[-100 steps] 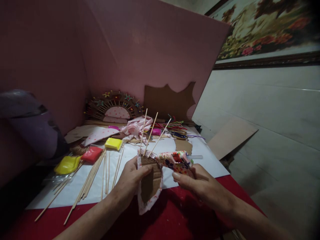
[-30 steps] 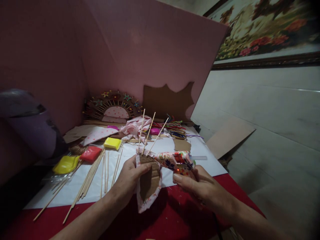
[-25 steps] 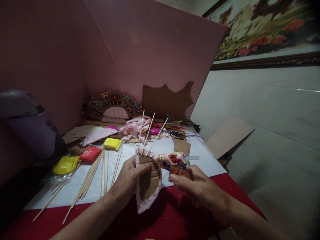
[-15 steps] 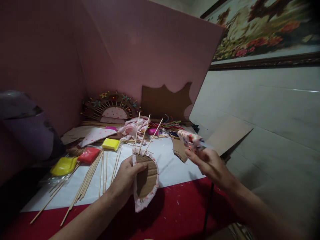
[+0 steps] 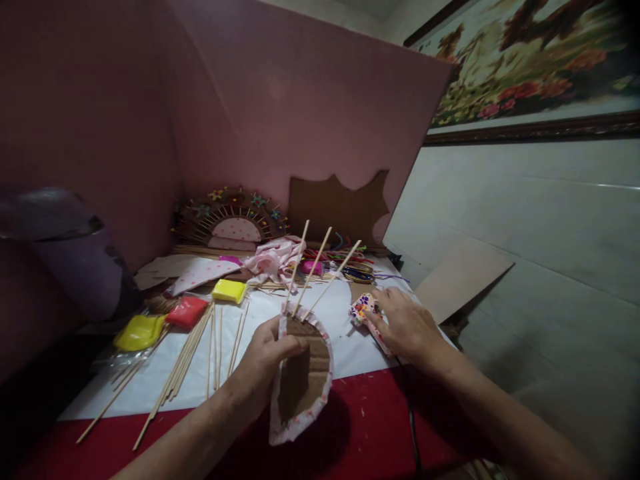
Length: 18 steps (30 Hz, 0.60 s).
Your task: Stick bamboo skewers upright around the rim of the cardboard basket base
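My left hand [image 5: 273, 353] grips a half-round cardboard piece [image 5: 305, 373] with a pale, patterned fabric edge, its thumb on the brown face. Three thin wooden sticks [image 5: 312, 272] stand out from the top of that piece, fanned apart. To the right, my right hand [image 5: 405, 323] is on a flower-patterned glue gun [image 5: 367, 313], which is low over the white sheet, its fingers around the body. A black cord runs down from the gun over the red cloth.
Loose wooden sticks [image 5: 183, 360], yellow packets [image 5: 229, 291] and a red packet [image 5: 187, 312] lie at left. A decorated cardboard arch [image 5: 235, 207] and pink cloth [image 5: 275, 259] are behind. Brown cardboard [image 5: 337, 210] leans on the pink panel. A purple bin [image 5: 83, 267] stands far left.
My right hand has lowered the glue gun toward the white sheet and turned it. The cardboard piece in my left hand appears slightly further right and nearer, while the whole view has shifted a little.
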### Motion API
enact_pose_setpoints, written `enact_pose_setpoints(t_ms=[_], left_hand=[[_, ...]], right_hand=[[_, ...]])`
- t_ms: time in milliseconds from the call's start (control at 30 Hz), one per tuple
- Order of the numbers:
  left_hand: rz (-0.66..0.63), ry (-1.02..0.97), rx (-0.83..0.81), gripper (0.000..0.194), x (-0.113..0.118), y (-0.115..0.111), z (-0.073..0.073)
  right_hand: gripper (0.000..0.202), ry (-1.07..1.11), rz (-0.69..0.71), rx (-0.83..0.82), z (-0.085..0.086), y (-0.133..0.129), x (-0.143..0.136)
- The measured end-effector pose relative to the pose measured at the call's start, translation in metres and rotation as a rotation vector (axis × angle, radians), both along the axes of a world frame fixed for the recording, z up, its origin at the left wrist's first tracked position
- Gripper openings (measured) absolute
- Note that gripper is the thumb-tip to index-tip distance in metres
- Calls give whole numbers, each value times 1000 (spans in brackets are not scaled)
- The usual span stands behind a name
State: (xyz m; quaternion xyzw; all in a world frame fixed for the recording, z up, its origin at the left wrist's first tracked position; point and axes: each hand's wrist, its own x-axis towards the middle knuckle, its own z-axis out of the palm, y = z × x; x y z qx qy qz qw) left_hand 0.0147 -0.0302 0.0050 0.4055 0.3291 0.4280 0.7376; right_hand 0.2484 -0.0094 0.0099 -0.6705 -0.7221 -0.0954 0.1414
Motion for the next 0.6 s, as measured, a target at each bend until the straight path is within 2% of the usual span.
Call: enact_pose_setpoints(t_ms=[67, 167, 233, 300, 367, 467, 533, 600], left_hand=[[-124, -47, 48, 13, -2, -6, 4], [-293, -102, 101, 20, -4, -14, 10], [-394, -114, 112, 23, -5, -18, 12], [-465, -116, 130, 23, -6, -20, 12], [-484, -118, 152, 22, -7, -20, 12], [-462, -143, 156, 24, -9, -19, 10], [-434, -153, 151, 25, -10, -18, 10], [-396, -148, 141, 26, -12, -17, 11]], right_hand=[[17, 136, 173, 92, 7, 9, -17], [13, 260, 616, -58, 5, 31, -58], [13, 201, 793, -93, -1, 47, -92], [19, 157, 883, -109, -9, 59, -124], [16, 8, 1099, -119, -16, 65, -150], [15, 35, 1159, -124, -23, 67, -176], [22, 314, 1084, -214, -25, 65, -184], [23, 730, 932, -363, -22, 64, -187]])
